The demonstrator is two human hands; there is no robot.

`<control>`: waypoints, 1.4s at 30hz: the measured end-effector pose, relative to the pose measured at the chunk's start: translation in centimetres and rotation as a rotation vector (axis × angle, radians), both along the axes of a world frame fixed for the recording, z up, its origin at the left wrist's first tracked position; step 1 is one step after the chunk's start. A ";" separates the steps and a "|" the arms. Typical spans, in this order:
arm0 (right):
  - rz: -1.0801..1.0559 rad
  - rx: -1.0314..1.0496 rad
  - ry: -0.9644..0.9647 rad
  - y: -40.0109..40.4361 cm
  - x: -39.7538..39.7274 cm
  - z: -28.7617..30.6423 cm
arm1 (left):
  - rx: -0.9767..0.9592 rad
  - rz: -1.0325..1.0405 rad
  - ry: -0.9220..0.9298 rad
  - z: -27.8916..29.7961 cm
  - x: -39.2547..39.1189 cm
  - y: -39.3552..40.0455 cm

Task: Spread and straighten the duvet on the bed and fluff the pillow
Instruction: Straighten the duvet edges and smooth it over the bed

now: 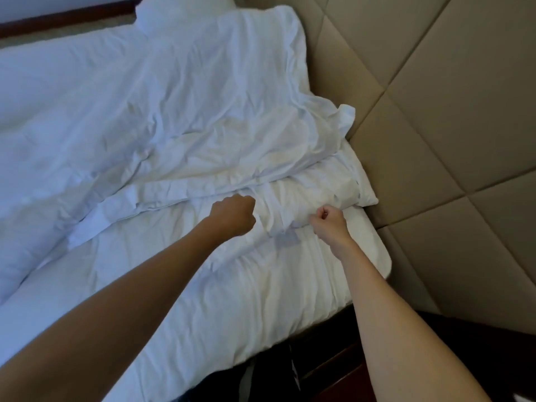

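Note:
A crumpled white duvet (174,111) covers most of the bed, its folded edge running slantwise across the middle. A white pillow (316,190) lies at the head of the bed, partly under that duvet edge. My left hand (233,214) is a closed fist at the pillow's left side, fingers hidden under it. My right hand (329,223) is clenched on the pillow's near edge. The pillow's cloth (280,227) bunches up between the two fists.
A beige padded headboard (435,111) rises along the right. The mattress corner (374,250) pokes out beside the pillow. A second white pillow (185,13) lies at the far top. Dark wooden furniture (333,372) stands below the bed's near edge.

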State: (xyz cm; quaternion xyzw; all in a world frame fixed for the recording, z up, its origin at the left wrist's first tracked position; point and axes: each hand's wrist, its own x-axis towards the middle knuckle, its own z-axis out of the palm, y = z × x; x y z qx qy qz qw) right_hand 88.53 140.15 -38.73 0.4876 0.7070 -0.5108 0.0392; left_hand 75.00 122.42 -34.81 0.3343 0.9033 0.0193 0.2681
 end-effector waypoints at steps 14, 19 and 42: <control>-0.494 -0.710 0.379 7.1 -21.7 -18.0 | -0.218 0.031 0.049 -17.9 -11.6 7.3; -0.590 -0.454 0.394 7.5 -22.0 -19.1 | -0.221 0.139 0.234 -19.1 -11.4 6.9; -0.752 -0.641 0.665 18.5 -6.3 -12.7 | -0.140 -0.247 -0.031 -13.7 0.8 14.5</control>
